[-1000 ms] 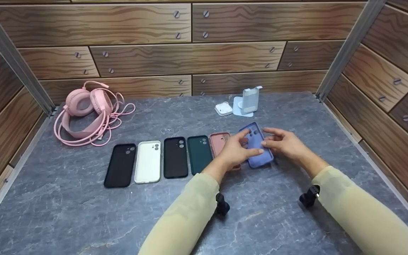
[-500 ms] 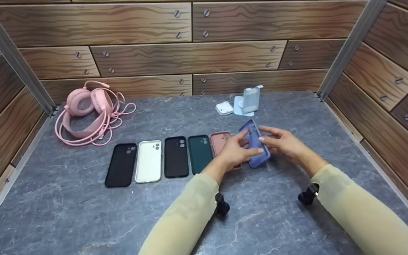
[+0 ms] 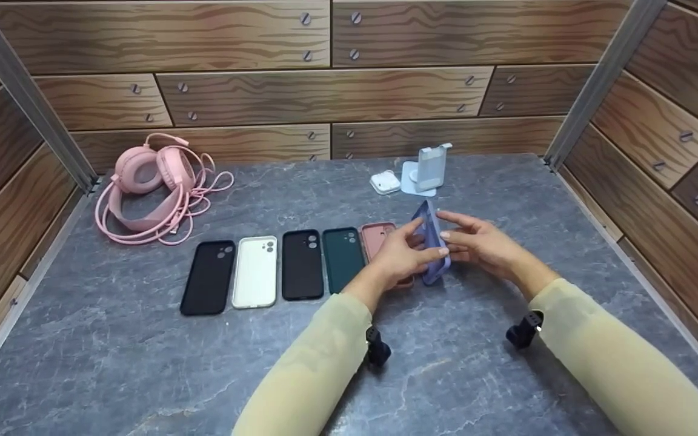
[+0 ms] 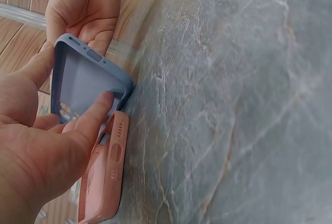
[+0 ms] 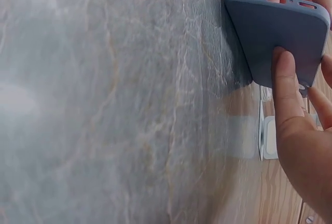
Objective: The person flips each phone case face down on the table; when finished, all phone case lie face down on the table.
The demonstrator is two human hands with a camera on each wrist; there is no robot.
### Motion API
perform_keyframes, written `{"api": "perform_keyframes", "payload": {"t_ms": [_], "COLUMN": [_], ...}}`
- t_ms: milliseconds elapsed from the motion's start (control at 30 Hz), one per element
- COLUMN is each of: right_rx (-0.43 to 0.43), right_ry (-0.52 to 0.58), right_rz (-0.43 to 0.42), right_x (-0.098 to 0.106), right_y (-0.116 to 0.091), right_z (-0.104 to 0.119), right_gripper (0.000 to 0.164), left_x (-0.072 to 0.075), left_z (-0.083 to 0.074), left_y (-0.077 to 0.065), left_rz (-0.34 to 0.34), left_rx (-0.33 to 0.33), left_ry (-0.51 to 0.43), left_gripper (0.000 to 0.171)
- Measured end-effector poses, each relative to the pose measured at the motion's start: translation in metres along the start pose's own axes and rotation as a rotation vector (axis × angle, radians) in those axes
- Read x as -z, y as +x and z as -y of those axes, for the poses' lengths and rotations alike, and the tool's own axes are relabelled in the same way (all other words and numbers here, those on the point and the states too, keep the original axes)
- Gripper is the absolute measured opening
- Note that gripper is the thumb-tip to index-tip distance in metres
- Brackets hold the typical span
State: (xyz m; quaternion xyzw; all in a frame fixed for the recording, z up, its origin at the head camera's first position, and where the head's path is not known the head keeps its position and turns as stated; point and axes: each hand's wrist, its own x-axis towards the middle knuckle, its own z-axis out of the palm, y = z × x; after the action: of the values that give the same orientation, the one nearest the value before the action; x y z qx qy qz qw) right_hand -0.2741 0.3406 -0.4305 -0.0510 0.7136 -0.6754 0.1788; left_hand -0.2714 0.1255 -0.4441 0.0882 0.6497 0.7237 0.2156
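A purple-blue phone case [image 3: 430, 233] stands tilted on its long edge, its lower side down at the table. My left hand [image 3: 394, 257] holds it from the hollow side; in the left wrist view one fingertip presses inside the phone case [image 4: 85, 79]. On the other side my right hand [image 3: 487, 245] holds it, with the thumb flat against the back of the phone case [image 5: 270, 35] and fingers at its upper edge. Partly hidden by my left hand, a pink phone case [image 3: 378, 235] lies just left of it.
Leftward in the row lie a dark green case [image 3: 343, 257], a black case [image 3: 302, 266], a white case [image 3: 255, 272] and another black case [image 3: 206, 278]. Farther back are pink headphones [image 3: 173, 168], a small white box [image 3: 385, 181] and a light-blue phone stand [image 3: 431, 169].
The purple-blue case has turned from lying nearly flat to standing steeply on its long edge. My right hand has shifted slightly left with it, while my left hand stays almost in place.
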Motion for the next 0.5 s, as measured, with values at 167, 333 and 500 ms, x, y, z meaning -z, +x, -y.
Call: {"api": "perform_keyframes", "payload": {"t_ms": [167,333,500], "right_rx": [-0.016,-0.016,-0.027], "right_ry": [0.01,0.011,-0.019], "right_rz": [0.0,0.007,0.014], "right_x": [-0.001,-0.0018,-0.0024], "right_y": [0.0015,0.004,0.0056], "right_z": [0.0005,0.0009,0.0014], "right_gripper": [0.072,0.069,0.067], "left_x": [0.002,0.0049,0.0078], "left_z": [-0.0022,-0.0046,-0.0055], "left_y": [0.0001,0.0001,-0.0006], "left_rz": [0.009,0.025,0.049], "left_rx": [0.006,0.005,0.023], "left_ry": [-0.003,-0.005,-0.045], "left_gripper": [0.093,0.092,0.093]}}
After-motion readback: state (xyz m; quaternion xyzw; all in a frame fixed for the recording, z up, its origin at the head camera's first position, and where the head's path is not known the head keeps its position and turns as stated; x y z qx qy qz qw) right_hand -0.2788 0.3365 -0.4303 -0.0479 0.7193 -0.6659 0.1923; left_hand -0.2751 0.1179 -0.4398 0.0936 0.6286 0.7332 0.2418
